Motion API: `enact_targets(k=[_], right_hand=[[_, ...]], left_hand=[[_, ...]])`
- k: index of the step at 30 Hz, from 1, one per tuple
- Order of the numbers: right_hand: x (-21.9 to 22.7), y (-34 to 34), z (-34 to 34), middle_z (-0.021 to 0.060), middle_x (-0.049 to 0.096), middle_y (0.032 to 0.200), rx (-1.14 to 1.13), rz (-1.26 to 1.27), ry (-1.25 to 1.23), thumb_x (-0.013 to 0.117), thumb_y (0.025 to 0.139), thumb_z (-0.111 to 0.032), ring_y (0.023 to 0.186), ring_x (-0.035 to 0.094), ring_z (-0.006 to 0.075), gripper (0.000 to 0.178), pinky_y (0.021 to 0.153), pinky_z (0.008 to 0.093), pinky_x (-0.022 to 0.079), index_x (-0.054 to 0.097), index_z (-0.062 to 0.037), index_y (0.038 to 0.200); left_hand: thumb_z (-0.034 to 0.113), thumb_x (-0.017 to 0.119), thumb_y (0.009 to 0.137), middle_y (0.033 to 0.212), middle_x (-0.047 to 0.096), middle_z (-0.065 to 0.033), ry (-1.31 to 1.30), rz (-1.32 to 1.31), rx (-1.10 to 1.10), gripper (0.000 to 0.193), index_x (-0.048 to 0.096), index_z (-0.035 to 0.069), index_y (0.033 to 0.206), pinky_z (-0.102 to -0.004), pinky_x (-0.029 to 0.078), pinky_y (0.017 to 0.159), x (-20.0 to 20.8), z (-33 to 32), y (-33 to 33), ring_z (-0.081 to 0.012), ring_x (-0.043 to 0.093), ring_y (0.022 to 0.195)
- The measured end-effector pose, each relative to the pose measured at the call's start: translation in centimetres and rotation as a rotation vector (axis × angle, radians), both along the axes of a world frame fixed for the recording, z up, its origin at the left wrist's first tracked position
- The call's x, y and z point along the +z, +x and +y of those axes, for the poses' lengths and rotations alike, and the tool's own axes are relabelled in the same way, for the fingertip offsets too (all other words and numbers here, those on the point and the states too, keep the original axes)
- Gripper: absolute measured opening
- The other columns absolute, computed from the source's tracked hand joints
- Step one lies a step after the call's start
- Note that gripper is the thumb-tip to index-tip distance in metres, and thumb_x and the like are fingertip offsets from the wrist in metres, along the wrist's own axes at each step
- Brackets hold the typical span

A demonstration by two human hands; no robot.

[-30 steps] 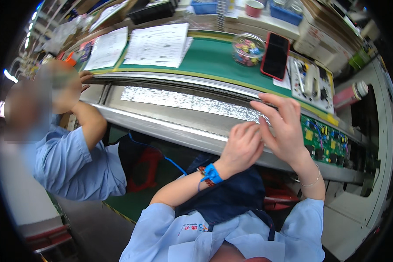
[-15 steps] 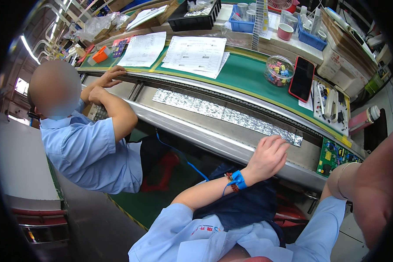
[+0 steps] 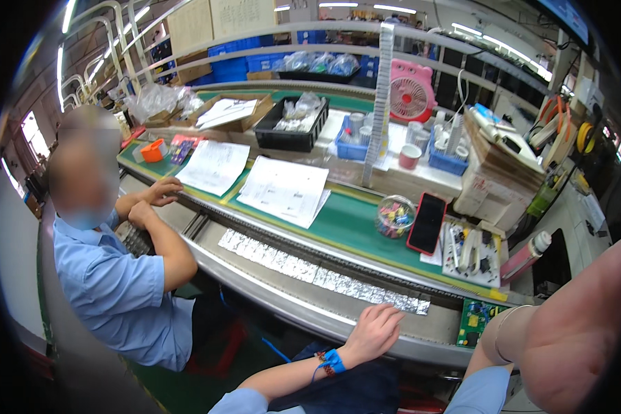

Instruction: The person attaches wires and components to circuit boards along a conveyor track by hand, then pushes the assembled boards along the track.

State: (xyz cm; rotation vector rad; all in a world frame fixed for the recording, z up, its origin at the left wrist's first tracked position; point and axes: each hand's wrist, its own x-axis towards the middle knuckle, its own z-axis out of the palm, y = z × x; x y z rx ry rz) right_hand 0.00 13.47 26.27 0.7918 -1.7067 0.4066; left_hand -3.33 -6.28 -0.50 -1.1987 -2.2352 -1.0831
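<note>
My left hand (image 3: 374, 336), with a blue strap and a beaded bracelet at the wrist, rests on the metal rim of the conveyor line. Its fingers are loosely bent and a little apart, with nothing visible in them, near the right end of a silvery foil strip (image 3: 317, 274). My right hand (image 3: 573, 345) is raised very close to the camera at the right, with a thin bangle at the wrist; its fingers are out of sight. Just left of that wrist, a green circuit board (image 3: 472, 323) lies on the line.
On the green bench stand a jar of coloured parts (image 3: 395, 217), a red-edged phone (image 3: 428, 222), a tray of small parts (image 3: 470, 255) and paper sheets (image 3: 283, 190). Behind are a black crate (image 3: 293, 127) and a pink fan (image 3: 412, 93). A co-worker (image 3: 117, 283) sits at the left.
The view has tilted up, bringing the fan and background shelves into sight, so the bench appears lower. My left hand still rests at the line's rim; the right stays raised.
</note>
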Motion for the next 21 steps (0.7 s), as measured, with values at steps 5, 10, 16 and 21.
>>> enact_targets(k=[5,10,16,21], right_hand=[[1.3,4.0,2.7,0.0187,0.05,0.122,-0.066,0.091,-0.011,0.051,0.088,-0.054,0.108,0.053,0.0282,0.069,0.097,0.0385,0.039,0.045,0.005,0.123],[-1.1,4.2,4.1,0.0182,0.05,0.121,-0.087,0.194,-0.106,0.05,0.089,-0.053,0.109,0.052,0.0282,0.067,0.098,0.0387,0.038,0.045,0.0042,0.123],[-1.4,1.8,5.2,0.0177,0.05,0.12,-0.02,0.016,-0.073,0.048,0.09,-0.051,0.11,0.051,0.0282,0.063,0.099,0.0389,0.037,0.045,0.0032,0.122],[-2.9,-2.6,3.6,0.0172,0.05,0.12,0.109,-0.111,-0.125,0.047,0.091,-0.05,0.111,0.051,0.0282,0.061,0.1,0.0391,0.037,0.045,0.0024,0.122]], left_hand=[[0.012,0.065,0.079,0.108,0.059,-0.0067,-0.034,-0.008,0.024,0.032,0.06,0.006,0.11,-0.0386,0.04,0.09,0.1,0.5,0.4,-0.0263,0.053,0.106],[0.012,0.064,0.08,0.108,0.06,-0.0083,-0.025,-0.002,0.003,0.031,0.06,0.005,0.109,-0.0385,0.04,0.091,-1.0,1.3,0.3,-0.0273,0.054,0.107],[0.011,0.064,0.079,0.11,0.059,-0.0087,-0.022,-0.006,0.018,0.033,0.059,0.004,0.11,-0.039,0.04,0.091,0.0,1.0,0.2,-0.0273,0.053,0.107],[0.01,0.061,0.08,0.109,0.057,-0.0102,0.012,-0.013,0.031,0.033,0.057,0.003,0.111,-0.0402,0.039,0.093,-0.3,0.8,-0.3,-0.0292,0.051,0.109]])
